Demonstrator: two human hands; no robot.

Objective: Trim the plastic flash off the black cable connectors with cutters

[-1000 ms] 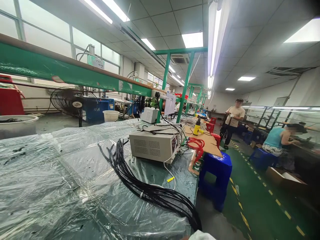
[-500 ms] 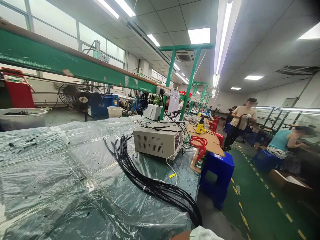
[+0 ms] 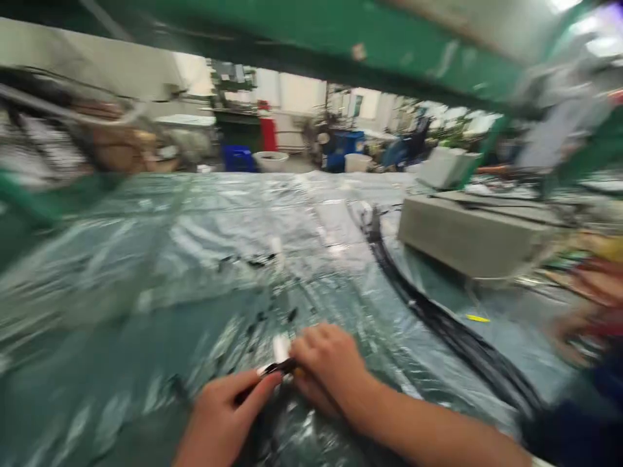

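The picture is blurred by head motion. My left hand [image 3: 221, 412] and my right hand [image 3: 331, 370] meet low in the middle, over a table covered with clear plastic sheet [image 3: 204, 240]. Both hands pinch a small dark piece with a white end [image 3: 278, 363] between their fingertips; I cannot make out what it is. Small black scraps [image 3: 257, 259] lie on the plastic beyond the hands. A bundle of black cables [image 3: 438, 318] runs along the table to the right of my right arm.
A grey instrument box [image 3: 467, 237] stands on the table at the right. A green beam [image 3: 341, 32] crosses overhead. White tubs [image 3: 270, 160] and blue bins [image 3: 345, 143] stand on the floor beyond the table. Blurred red and orange items [image 3: 594, 285] lie at the right edge.
The view has swung down and to the left, from the workshop aisle to the table. Both my hands have come into view and hold a small piece together.
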